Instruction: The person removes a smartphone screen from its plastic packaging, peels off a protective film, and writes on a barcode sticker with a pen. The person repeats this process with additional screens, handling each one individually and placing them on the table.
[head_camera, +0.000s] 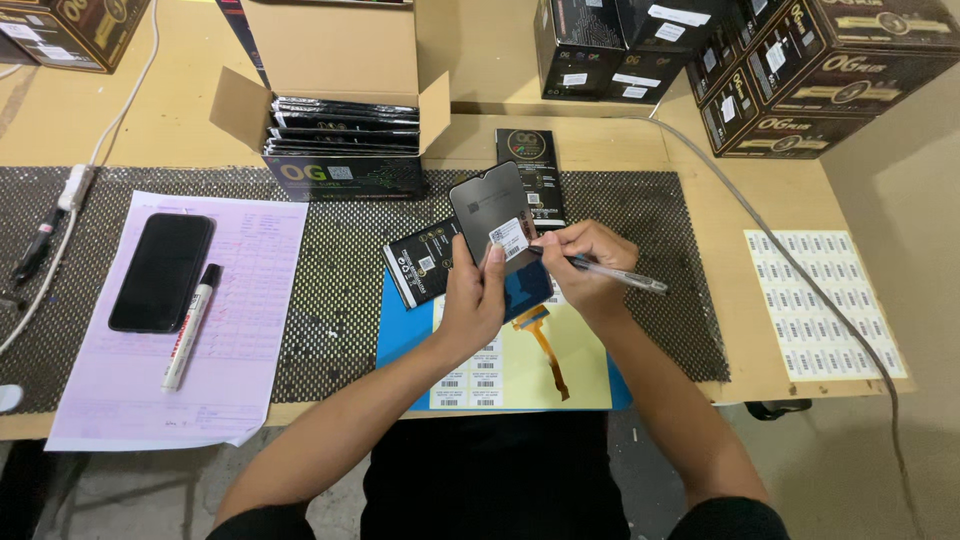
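While left hand (472, 300) grips the screen panel (492, 215), its lower edge seems hidden

Phone-parts packing workshop: stacked cartons (830, 70), label sheets (820, 300).

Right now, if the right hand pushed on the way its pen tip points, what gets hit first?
The right hand aims the pen leftward, so it would likely meet the white sticker on the phone screen panel that the left hand holds. The tip looks nearly on it; depth is unclear.
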